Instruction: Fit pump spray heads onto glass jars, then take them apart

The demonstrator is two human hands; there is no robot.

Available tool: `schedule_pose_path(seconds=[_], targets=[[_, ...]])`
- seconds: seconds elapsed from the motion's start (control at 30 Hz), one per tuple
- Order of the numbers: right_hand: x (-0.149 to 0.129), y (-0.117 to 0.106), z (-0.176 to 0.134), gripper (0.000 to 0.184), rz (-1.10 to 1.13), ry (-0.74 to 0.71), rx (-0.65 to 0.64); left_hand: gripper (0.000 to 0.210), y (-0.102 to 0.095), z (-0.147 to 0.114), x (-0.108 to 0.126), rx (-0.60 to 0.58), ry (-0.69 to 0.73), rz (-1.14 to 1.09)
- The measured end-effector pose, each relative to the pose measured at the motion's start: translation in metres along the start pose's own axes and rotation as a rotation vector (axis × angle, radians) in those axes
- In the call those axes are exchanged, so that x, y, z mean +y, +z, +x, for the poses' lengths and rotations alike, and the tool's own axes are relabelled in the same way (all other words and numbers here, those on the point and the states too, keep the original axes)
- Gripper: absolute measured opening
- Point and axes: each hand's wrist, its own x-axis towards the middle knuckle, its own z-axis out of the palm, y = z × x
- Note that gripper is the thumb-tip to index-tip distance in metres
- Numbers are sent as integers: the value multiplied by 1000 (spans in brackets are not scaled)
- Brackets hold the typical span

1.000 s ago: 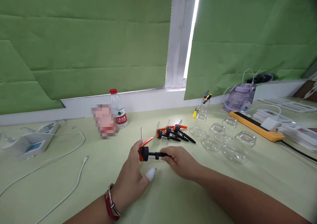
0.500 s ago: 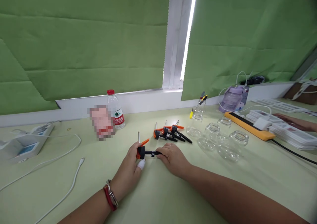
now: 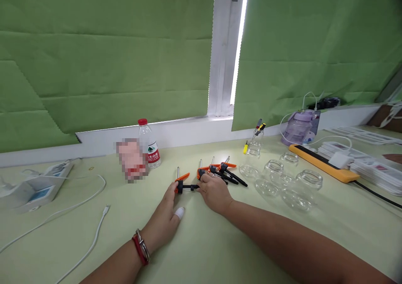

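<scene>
A black tool with an orange lever and an upright thin metal rod (image 3: pixel 187 187) lies on the table in front of me. At its left end, my left hand (image 3: pixel 165 219) touches it with the fingertips. The thumb, its tip wrapped in white, stands apart from the tool. The fingers of my right hand (image 3: pixel 216 192) are closed at the tool's black right end, and they hide its tip. Just behind this hand lie several similar orange-and-black tools (image 3: pixel 224 171) side by side, partly covered by it.
Several clear glass jars (image 3: pixel 273 177) stand to the right; screwdrivers (image 3: pixel 261 127) are in one at the back. Beyond are an orange power strip (image 3: pixel 323 162), stacked white panels (image 3: pixel 373 173) and a purple bottle (image 3: pixel 297 129). A water bottle (image 3: pixel 150 145) and white cables (image 3: pixel 94 238) are on the left.
Both hands and the tool have moved slightly away from me, towards the other tools. My left thumb has come away from the tool. A person's hand at the right has drawn back towards the edge.
</scene>
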Motion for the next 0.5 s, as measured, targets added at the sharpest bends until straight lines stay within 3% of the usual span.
schedule_pose_path(seconds=[0.27,0.5], targets=[[1,4,3,23,-21,27,-23,70,1,2,-4,-171,64,370],[2,9,3,23,-63,19,-2,70,5,2,0,-178,78,522]])
